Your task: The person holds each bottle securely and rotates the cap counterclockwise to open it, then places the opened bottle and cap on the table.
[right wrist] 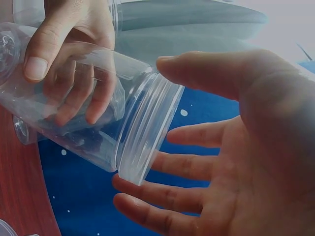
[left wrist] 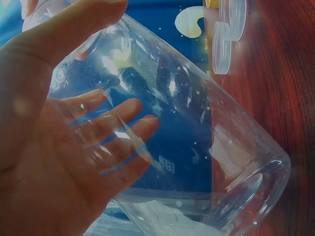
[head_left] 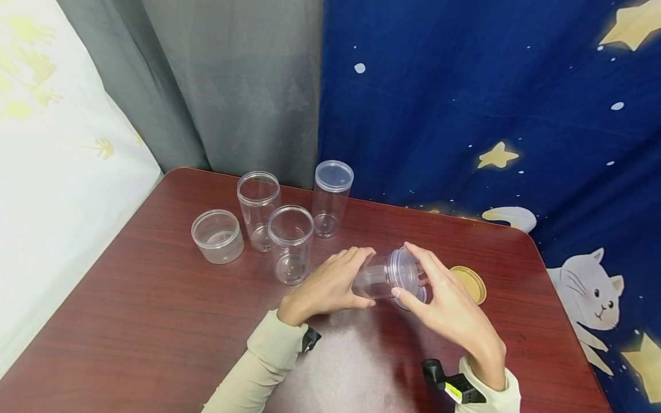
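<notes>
My left hand grips a clear plastic jar round its body, tilted on its side above the table with the mouth end toward the right. A clear screw lid sits on that mouth. My right hand holds the lid by its rim, thumb on one side and fingers on the other. In the left wrist view, the left fingers show through the jar wall, and the jar's base points away from the right hand.
Left of the hands stand a short wide jar, two tall lidless jars and a tall jar with its clear lid on. A gold lid and clear lids lie at the right. Curtains hang behind the table.
</notes>
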`<state>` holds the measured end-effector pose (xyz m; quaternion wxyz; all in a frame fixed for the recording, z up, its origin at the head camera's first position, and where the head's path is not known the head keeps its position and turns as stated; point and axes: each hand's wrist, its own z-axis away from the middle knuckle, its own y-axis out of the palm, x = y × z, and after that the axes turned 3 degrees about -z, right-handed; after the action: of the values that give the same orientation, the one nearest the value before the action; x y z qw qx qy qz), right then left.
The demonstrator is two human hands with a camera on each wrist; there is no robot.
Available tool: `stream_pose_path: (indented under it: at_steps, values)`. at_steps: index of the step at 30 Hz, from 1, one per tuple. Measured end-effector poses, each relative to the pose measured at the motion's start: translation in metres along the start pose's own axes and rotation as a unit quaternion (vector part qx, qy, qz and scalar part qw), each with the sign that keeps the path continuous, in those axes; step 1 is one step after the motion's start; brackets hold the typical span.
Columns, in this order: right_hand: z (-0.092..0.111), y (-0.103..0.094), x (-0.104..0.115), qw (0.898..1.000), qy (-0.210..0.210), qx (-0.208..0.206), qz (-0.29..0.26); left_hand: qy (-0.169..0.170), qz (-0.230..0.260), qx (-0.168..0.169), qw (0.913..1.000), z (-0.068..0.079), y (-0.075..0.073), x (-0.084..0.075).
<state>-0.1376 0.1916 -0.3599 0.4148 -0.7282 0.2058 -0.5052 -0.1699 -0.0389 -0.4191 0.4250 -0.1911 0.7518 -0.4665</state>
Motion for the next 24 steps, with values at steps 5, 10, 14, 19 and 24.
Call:
stream_pose_path:
  at_steps: [5,10,14,19,24]
  values:
    - [-0.0002,0.0006,-0.0005,1.000,-0.018,0.005,0.002,0.000,0.002,-0.003,1.0000,0.0003,0.0002,0.0002]
    - [0.0002,0.0008,0.0000,1.000,-0.023,0.008,0.003,0.001,0.002,-0.005,1.0000,0.0002,0.0005,0.0004]
    - [0.0003,0.0009,0.0003,1.000,-0.024,0.011,0.001,0.002,0.002,-0.005,1.0000,0.0000,0.0005,0.0001]
    - [0.0000,0.0006,-0.0005,1.000,-0.021,0.014,-0.001,0.001,0.002,-0.001,1.0000,-0.0003,0.0006,0.0000]
    - [-0.0014,0.0009,-0.0010,1.000,-0.019,0.000,0.001,0.003,0.000,-0.003,1.0000,-0.0005,0.0001,-0.0008]
